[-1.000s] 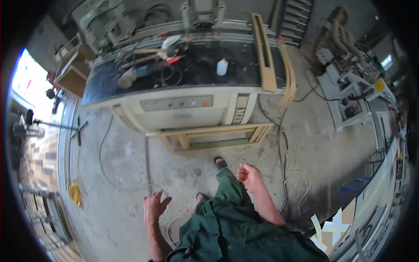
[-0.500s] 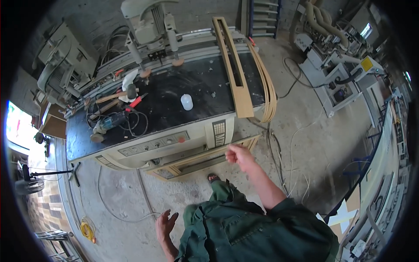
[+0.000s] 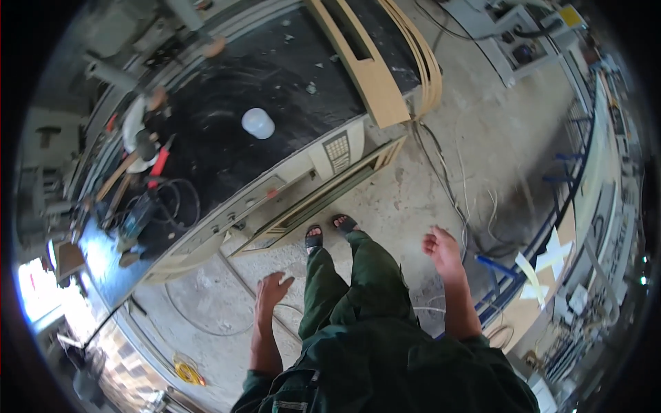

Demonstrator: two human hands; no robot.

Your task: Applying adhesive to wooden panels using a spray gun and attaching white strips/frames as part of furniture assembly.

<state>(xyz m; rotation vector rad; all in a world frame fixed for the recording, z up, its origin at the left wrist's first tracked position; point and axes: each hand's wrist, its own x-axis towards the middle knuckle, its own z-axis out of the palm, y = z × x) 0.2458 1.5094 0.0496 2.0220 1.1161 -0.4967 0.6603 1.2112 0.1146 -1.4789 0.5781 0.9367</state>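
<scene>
My left hand (image 3: 273, 290) hangs over the concrete floor in front of the machine, its fingers stretched and apart, holding nothing. On the other side, my right hand (image 3: 443, 252) is raised over the floor with its fingers curled in; nothing shows in it. Neither hand touches anything. A black-topped machine table (image 3: 227, 89) stands ahead, carrying a small white plastic container (image 3: 258, 124). Across its right end lies a slotted wooden piece (image 3: 382, 89), beside thin curved wooden strips (image 3: 428, 76). A framed wooden panel (image 3: 323, 199) leans low against the machine's front.
Tools crowd the table's left end: a hammer (image 3: 144, 148), a red-handled tool (image 3: 160, 164) and a corded power tool (image 3: 140, 217). Cables (image 3: 441, 165) run over the floor to the right. A blue-framed rack (image 3: 499, 268) with a board stands at my right; a yellow cord coil (image 3: 187, 372) lies lower left.
My view has turned and moved closer to the machine. My right hand has swung away from the leaning panel to the right. Both sandalled feet now show.
</scene>
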